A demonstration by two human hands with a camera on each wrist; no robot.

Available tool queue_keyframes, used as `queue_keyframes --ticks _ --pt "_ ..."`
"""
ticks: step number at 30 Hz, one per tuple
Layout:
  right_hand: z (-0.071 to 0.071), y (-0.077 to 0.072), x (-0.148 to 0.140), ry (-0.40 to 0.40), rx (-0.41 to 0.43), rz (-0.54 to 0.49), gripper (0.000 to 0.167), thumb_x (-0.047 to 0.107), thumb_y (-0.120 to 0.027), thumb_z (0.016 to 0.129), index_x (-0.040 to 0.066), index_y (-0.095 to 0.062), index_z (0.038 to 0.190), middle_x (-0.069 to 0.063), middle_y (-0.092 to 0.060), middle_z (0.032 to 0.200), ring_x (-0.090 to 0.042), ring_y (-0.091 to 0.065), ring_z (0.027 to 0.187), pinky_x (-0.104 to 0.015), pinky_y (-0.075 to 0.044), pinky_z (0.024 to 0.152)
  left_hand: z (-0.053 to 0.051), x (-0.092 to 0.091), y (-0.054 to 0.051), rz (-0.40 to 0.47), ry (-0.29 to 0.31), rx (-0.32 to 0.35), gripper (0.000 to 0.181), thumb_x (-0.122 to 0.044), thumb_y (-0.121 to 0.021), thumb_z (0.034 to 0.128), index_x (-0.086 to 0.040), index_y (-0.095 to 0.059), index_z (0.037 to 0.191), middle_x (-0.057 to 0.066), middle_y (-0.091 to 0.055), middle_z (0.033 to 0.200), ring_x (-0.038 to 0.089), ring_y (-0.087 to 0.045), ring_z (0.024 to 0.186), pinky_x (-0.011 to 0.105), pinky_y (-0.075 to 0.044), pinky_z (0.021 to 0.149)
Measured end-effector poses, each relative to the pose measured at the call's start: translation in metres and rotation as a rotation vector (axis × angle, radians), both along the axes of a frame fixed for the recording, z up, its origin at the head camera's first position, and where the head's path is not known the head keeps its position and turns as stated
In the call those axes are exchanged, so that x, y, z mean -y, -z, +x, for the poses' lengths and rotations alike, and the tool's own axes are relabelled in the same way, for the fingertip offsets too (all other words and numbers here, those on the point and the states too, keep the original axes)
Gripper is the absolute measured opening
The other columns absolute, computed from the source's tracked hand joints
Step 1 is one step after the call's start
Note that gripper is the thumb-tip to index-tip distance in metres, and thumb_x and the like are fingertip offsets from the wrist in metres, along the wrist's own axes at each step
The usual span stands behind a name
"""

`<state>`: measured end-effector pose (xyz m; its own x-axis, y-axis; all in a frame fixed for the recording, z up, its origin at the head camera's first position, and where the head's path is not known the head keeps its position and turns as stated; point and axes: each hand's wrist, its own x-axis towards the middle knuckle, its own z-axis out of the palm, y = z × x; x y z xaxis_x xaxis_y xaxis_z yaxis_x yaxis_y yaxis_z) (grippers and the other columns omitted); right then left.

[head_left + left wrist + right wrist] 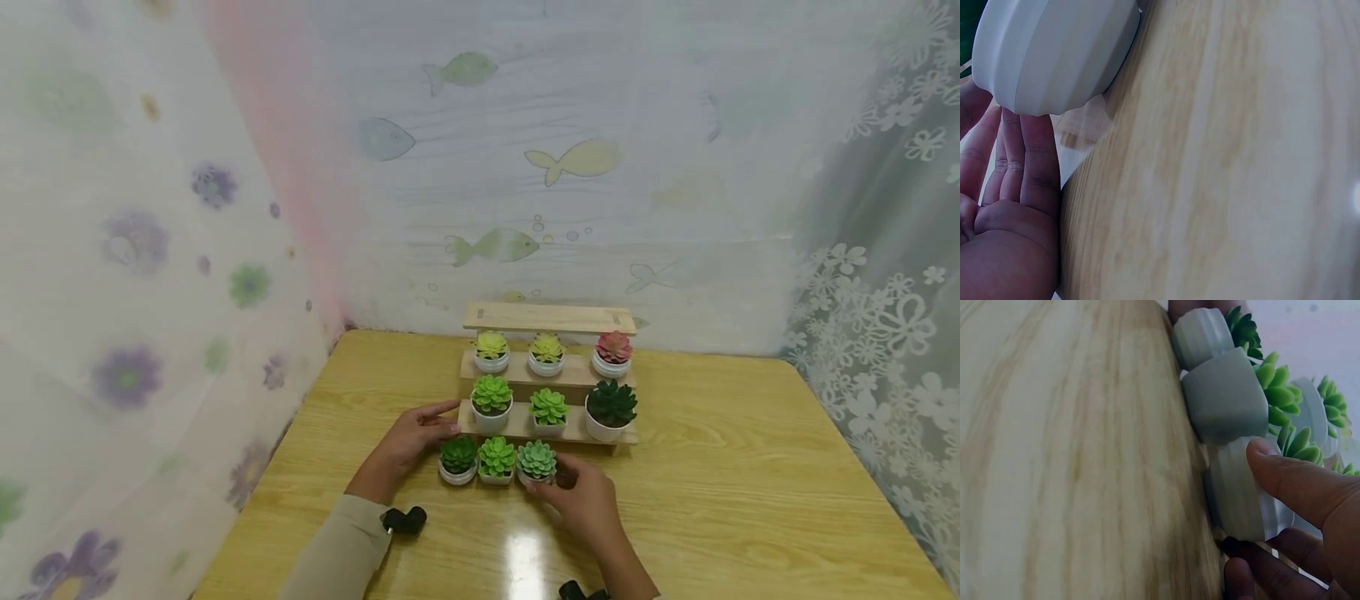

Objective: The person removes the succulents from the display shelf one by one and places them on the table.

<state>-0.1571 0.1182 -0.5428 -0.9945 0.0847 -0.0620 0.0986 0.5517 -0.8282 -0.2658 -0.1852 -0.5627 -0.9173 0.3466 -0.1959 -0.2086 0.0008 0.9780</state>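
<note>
Three potted succulents stand in a row on the table in front of a wooden tiered stand (525,417). My right hand (587,498) holds the right one, a pale blue-green succulent (537,460), its thumb on the ribbed white pot (1235,494) and fingers round the far side. A light green succulent (497,458) in a squarish pot (1225,397) stands in the middle. My left hand (408,440) is beside the dark green succulent (458,457) at the left, its fingers extended towards the stand's left end. In the left wrist view, those fingers (1038,156) reach behind a white pot (1054,56).
The stand's lower step bears two light green succulents and a dark green one (611,407). Its middle step bears two yellow-green succulents and a pink one (612,350). Behind the wooden table (735,467) hangs a fish-patterned curtain (480,167); floral curtains flank it.
</note>
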Motion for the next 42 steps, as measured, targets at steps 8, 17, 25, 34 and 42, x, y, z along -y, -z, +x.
queue_keyframes --ticks 8,17,25,34,42 --pt "0.0 0.002 0.001 0.0 -0.034 0.021 0.06 0.044 -0.093 0.074 0.022 -0.076 0.127 0.003 -0.078 0.107 -0.013 -0.07 0.097 -0.037 -0.058 0.083 0.001 -0.001 -0.004 -0.01 -0.024 0.002 0.058 -0.011 -0.074 0.0963 -0.01 -0.055 0.151 0.011 -0.075 0.119 0.016 -0.074 0.1 0.031 -0.059 0.087" --pt "0.006 0.004 0.004 -0.003 -0.058 0.05 0.061 0.045 -0.093 0.074 0.022 -0.075 0.128 0.001 -0.078 0.109 -0.014 -0.07 0.097 -0.036 -0.058 0.081 0.006 0.0 -0.001 -0.04 -0.044 0.027 0.056 -0.012 -0.075 0.096 -0.013 -0.058 0.149 0.012 -0.074 0.121 0.018 -0.073 0.102 0.032 -0.059 0.089" --pt "0.008 -0.001 0.0 0.0 -0.045 0.047 0.074 0.042 -0.095 0.072 0.016 -0.069 0.137 -0.007 -0.077 0.119 -0.023 -0.073 0.106 -0.045 -0.059 0.09 0.004 -0.003 -0.004 -0.04 -0.027 0.016 0.057 -0.014 -0.075 0.0959 -0.013 -0.057 0.15 0.012 -0.074 0.122 0.018 -0.073 0.103 0.033 -0.058 0.09" --pt "0.015 -0.019 -0.011 -0.022 -0.009 0.022 0.073 0.033 -0.092 0.078 0.012 -0.064 0.142 -0.009 -0.077 0.119 -0.023 -0.075 0.099 -0.04 -0.061 0.08 0.005 -0.002 -0.004 -0.024 -0.035 0.028 0.057 -0.013 -0.076 0.0955 -0.013 -0.057 0.15 0.01 -0.075 0.118 0.017 -0.074 0.101 0.032 -0.058 0.087" --pt "0.021 -0.046 -0.017 -0.016 -0.065 0.056 0.055 0.028 -0.089 0.083 0.014 -0.071 0.134 -0.006 -0.076 0.124 -0.026 -0.076 0.101 -0.044 -0.061 0.083 0.003 -0.003 -0.003 -0.009 -0.04 0.034 0.057 -0.012 -0.074 0.0964 -0.013 -0.057 0.15 0.009 -0.076 0.115 0.018 -0.073 0.099 0.032 -0.058 0.085"
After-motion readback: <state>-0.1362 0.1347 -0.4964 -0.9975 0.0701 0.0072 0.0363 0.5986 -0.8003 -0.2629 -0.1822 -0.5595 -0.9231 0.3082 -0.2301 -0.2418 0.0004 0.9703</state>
